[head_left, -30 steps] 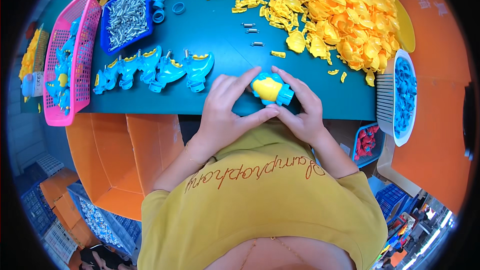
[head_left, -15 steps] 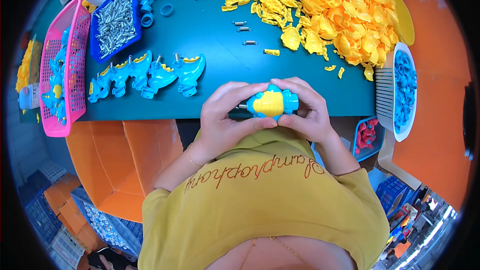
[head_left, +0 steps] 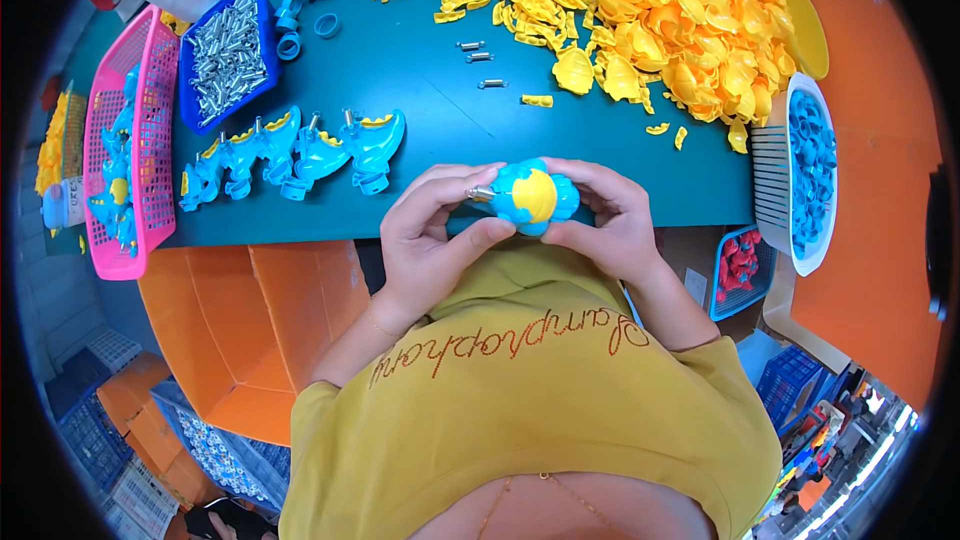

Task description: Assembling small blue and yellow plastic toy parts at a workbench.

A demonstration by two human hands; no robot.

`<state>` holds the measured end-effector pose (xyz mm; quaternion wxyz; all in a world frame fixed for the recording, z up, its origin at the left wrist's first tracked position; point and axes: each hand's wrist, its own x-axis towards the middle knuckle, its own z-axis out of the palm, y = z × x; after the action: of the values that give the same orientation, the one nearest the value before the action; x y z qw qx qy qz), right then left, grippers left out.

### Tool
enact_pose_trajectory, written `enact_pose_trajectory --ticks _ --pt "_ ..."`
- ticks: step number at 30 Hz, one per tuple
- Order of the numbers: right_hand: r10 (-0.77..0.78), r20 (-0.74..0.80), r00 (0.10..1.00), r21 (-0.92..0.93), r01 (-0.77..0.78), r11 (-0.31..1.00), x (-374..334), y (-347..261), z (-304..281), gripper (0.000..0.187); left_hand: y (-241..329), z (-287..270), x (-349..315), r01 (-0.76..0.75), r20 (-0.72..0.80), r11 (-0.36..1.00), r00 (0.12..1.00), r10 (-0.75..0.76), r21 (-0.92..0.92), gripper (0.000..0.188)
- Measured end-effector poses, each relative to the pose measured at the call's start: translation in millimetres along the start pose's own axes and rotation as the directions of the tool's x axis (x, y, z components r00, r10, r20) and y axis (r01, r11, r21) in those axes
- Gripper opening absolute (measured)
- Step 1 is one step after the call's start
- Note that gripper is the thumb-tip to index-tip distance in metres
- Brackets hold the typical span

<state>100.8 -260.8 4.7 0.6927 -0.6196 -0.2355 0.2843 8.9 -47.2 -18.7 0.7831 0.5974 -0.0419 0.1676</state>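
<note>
Between both hands, just over the table's near edge, is a rounded blue and yellow plastic toy body (head_left: 535,198), with a metal spring (head_left: 481,194) sticking out of its left end. My left hand (head_left: 435,220) pinches the spring end with thumb and fingers. My right hand (head_left: 602,210) is closed round the other end. On the table to the left stands a row of blue toy halves (head_left: 322,152) with yellow edging and small metal springs. A few loose springs (head_left: 480,57) and a small yellow piece (head_left: 537,100) lie farther back.
A blue tray of metal springs (head_left: 270,35) stands at the back left beside a pink basket (head_left: 150,140) of blue parts. Yellow shells (head_left: 690,40) are heaped at the back right. A white basket (head_left: 767,180) of blue rings stands right; an orange bin (head_left: 205,310) is below left.
The toy body has been turned in my hands, showing a rounder side, and the spring now points slightly upward. My left fingers have shifted on it. The view has moved a little.
</note>
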Motion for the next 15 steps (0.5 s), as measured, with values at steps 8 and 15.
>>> enact_pose_trajectory --ticks 8,15 --pt "-0.23 0.065 0.971 -0.318 0.238 0.918 14 -22 11 0.052 21 9 13 -0.126 0.131 0.783 0.99 0.057 0.609 0.048" --pt "-0.303 -0.025 0.953 -0.389 0.27 0.881 11 0 12 0.036 6 11 9 -0.099 0.089 0.831 0.994 0.06 0.548 0.042"
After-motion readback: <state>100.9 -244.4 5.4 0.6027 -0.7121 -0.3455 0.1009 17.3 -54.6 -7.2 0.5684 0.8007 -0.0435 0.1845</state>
